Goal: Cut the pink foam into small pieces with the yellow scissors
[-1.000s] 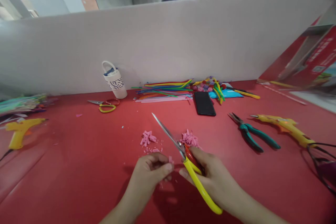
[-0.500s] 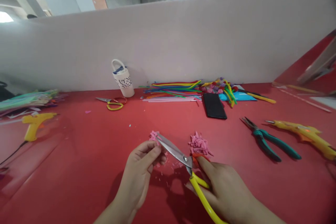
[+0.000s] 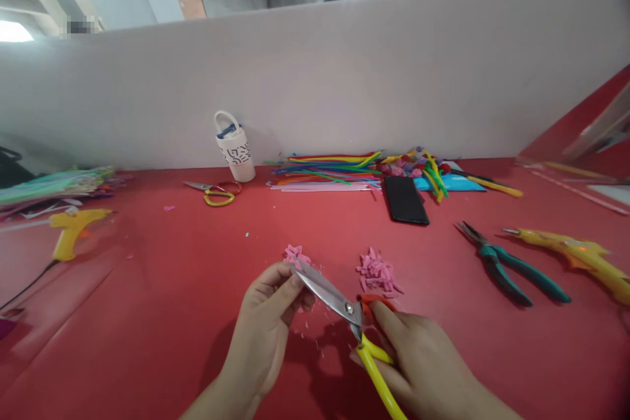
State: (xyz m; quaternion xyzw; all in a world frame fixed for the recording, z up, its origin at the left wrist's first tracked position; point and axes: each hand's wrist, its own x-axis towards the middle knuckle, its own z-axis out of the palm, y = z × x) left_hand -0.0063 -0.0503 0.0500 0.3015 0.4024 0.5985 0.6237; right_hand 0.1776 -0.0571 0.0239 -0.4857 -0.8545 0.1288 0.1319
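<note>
My right hand (image 3: 423,357) grips a pair of scissors (image 3: 329,294) with one yellow and one red handle. Their blades look nearly closed and point up and left. The tips reach the fingertips of my left hand (image 3: 268,318), whose thumb and forefinger are pinched together. Whatever lies in that pinch is hidden. Just beyond the blade tips is a small heap of pink pieces (image 3: 296,254). A larger pile of pink cut pieces (image 3: 378,272) lies above my right hand. Tiny pink scraps are scattered on the red table below the blades.
Teal-handled pliers (image 3: 506,266) and a yellow glue gun (image 3: 571,252) lie at right. Along the white partition (image 3: 315,85) are a white tumbler (image 3: 237,154), other scissors (image 3: 216,194), coloured pipe cleaners (image 3: 325,174) and a black phone (image 3: 406,200). Another glue gun (image 3: 73,230) is at left.
The scissors' tips have come slightly down, closer to my left fingertips. My left hand stays almost in place, still pinched. The whole view has shifted slightly.
</note>
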